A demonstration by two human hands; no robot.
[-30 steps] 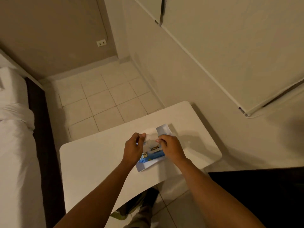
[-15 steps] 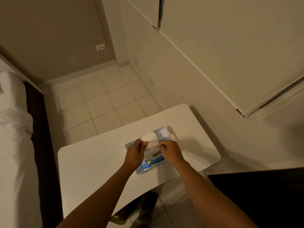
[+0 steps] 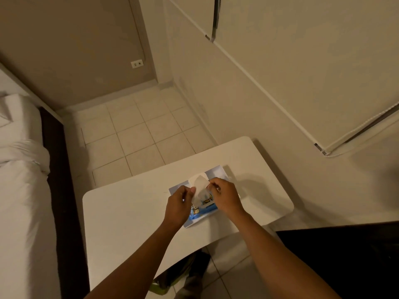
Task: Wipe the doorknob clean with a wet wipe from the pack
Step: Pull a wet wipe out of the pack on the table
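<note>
Wipes sit in a blue-and-white pack [image 3: 200, 214] lying flat on the white table [image 3: 129, 223], near its far right part. Both hands hover just over the pack. The left hand [image 3: 178, 205] pinches the left edge of a pale wet wipe [image 3: 199, 188] standing up out of the pack, and the right hand [image 3: 225, 198] pinches its right edge. A bed [image 3: 19, 190] lies to the left, tiled floor [image 3: 140, 134] beyond.

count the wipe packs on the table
1. The pack lies on the table near its far right part, under both hands: the left hand and right hand pinch a wipe above it. None other shows.
</note>
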